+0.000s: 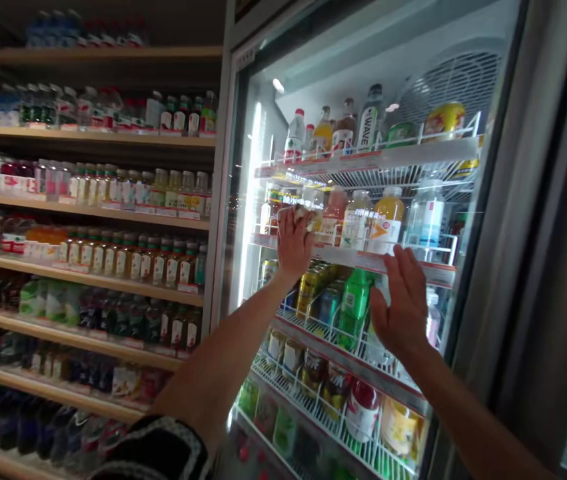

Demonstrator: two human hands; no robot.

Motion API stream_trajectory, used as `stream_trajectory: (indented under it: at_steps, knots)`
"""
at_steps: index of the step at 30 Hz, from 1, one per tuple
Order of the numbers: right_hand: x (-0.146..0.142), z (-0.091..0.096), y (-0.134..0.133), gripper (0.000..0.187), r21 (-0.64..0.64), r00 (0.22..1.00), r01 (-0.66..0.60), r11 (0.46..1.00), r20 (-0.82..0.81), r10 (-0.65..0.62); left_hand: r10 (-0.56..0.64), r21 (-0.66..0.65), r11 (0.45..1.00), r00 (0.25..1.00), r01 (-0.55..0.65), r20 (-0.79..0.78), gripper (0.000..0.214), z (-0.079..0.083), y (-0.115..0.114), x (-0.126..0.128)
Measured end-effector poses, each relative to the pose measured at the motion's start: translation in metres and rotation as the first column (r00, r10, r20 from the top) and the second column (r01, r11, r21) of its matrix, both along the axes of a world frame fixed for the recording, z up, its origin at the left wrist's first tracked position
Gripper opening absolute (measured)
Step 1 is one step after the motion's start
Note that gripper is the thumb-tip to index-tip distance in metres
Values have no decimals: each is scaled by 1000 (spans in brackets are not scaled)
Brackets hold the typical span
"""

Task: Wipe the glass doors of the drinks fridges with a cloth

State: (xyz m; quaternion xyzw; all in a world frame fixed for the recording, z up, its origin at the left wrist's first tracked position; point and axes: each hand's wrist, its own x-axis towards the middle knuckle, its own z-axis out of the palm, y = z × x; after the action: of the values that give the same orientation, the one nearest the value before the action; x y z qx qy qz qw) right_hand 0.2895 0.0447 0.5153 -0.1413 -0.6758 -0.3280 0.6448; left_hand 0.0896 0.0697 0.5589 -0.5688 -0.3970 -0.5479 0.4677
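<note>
A tall drinks fridge stands in front of me with its glass door [263,167] closed. My left hand [293,243] is raised against the glass at the second shelf, fingers pressed on a crumpled white cloth [303,215]. My right hand [403,300] lies flat on the glass lower to the right, fingers stretched out and holding nothing. Behind the glass, wire shelves [363,157] carry bottles, among them an orange juice bottle [387,217] and a green bottle [354,303], with cans further left.
To the left, open wooden shelves [93,210] hold rows of bottled drinks on several levels. The fridge's grey metal frame [528,220] rises on the right, with another cooler door beyond it.
</note>
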Motion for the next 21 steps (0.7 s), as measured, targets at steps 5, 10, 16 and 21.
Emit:
stream_trajectory:
  at_steps: [5, 10, 16, 21]
  knots:
    - [18, 0, -6, 57, 6, 999, 14, 1000, -30, -14, 8, -95, 995, 980, -27, -198, 32, -61, -12, 63]
    - [29, -7, -9, 58, -10, 1000, 10, 1000, -27, -10, 31, -189, 981, 996, -46, -79, 38, -72, -17, 84]
    - [37, -17, -9, 60, -110, 998, 62, 992, 19, -60, 40, -231, 972, 999, -31, 33, 38, -72, -16, 83]
    - [35, -20, -8, 59, -108, 997, 77, 991, 30, -74, 10, -162, 987, 988, 16, 156, 39, -77, -12, 68]
